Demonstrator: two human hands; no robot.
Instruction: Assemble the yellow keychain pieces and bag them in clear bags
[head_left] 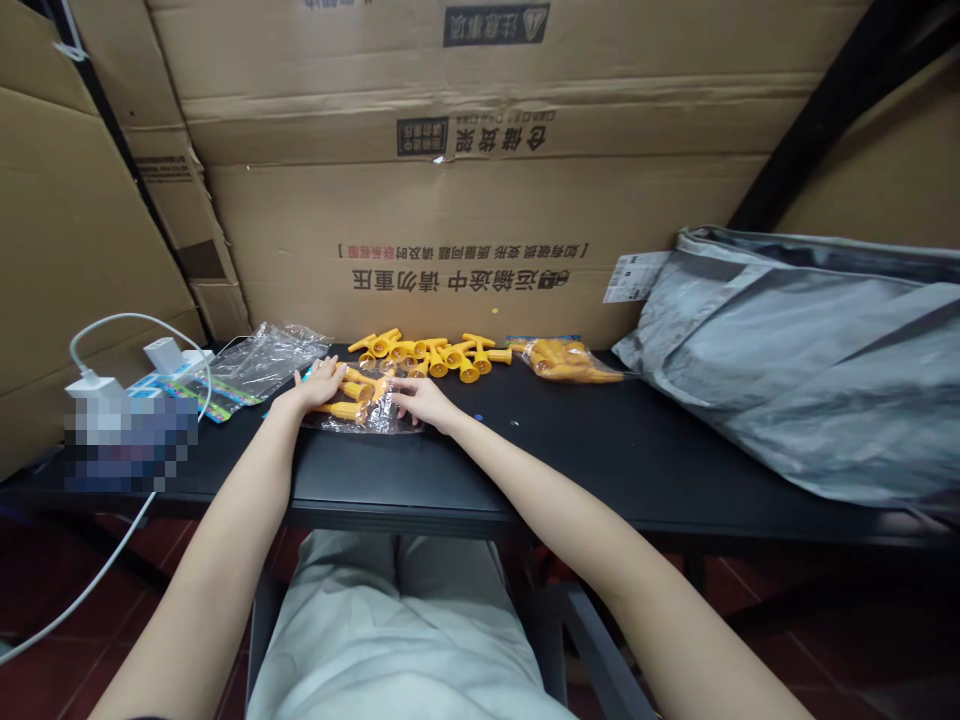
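A clear plastic bag (352, 420) lies on the black table with several yellow plastic pieces (341, 410) inside. My left hand (319, 385) rests on the bag's left end, fingers stretched out. At its right side, my right hand (424, 398) has its fingers bent together against the plastic; whether they pinch the film or a piece inside is hard to see. Just behind the bag is a loose heap of yellow funnel-ended, T-shaped pieces (437, 360). Another filled bag of yellow pieces (566, 362) lies to the right of the heap.
Flattened clear bags (262, 365) with coloured headers lie at left, near white chargers (97, 400) and a white cable (135, 520). A large grey bag (810, 370) stands on the right of the black table (585, 460). Cardboard (465, 200) walls the back and left.
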